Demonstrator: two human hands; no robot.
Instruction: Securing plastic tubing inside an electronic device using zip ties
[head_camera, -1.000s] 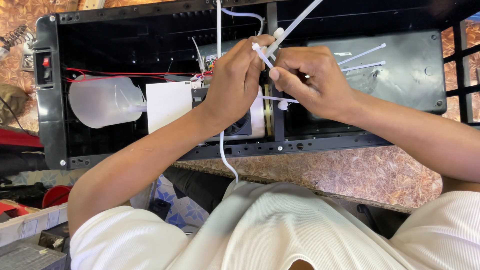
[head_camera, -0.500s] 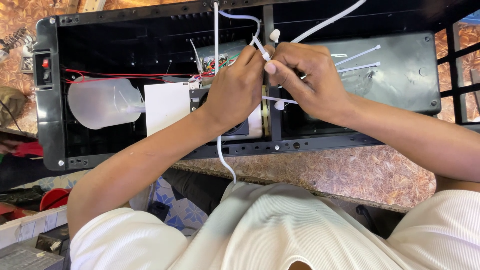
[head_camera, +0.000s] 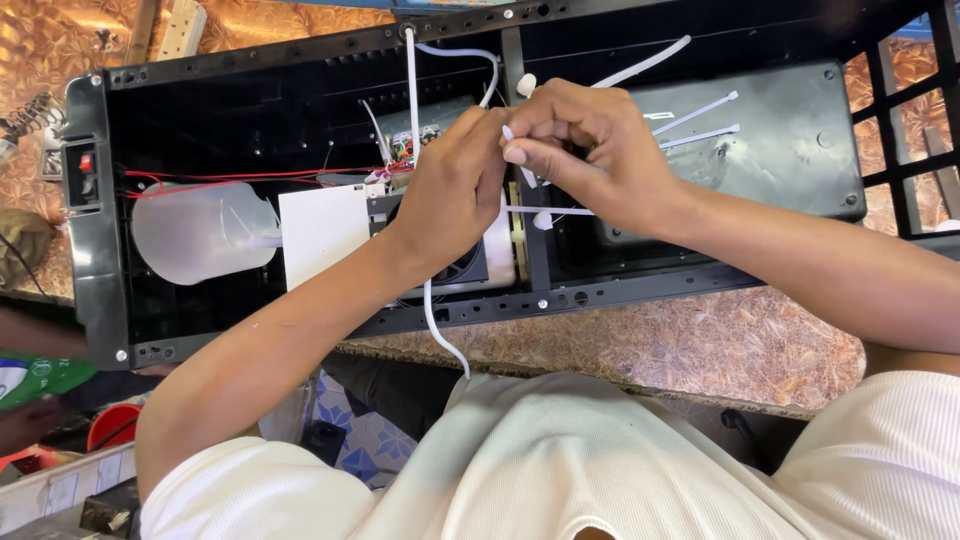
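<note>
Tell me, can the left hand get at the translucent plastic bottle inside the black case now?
Probably yes: the translucent bottle lies uncovered beside the left forearm, but the left hand first must release the white cable tie.

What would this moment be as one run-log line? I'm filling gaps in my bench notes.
left hand: pinching white cable tie | right hand: pinching same tie | site: open black casing | nearby: spare ties

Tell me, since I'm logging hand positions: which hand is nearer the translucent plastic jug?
Left. The left hand is right of the translucent jug; the right hand lies farther right.
</note>
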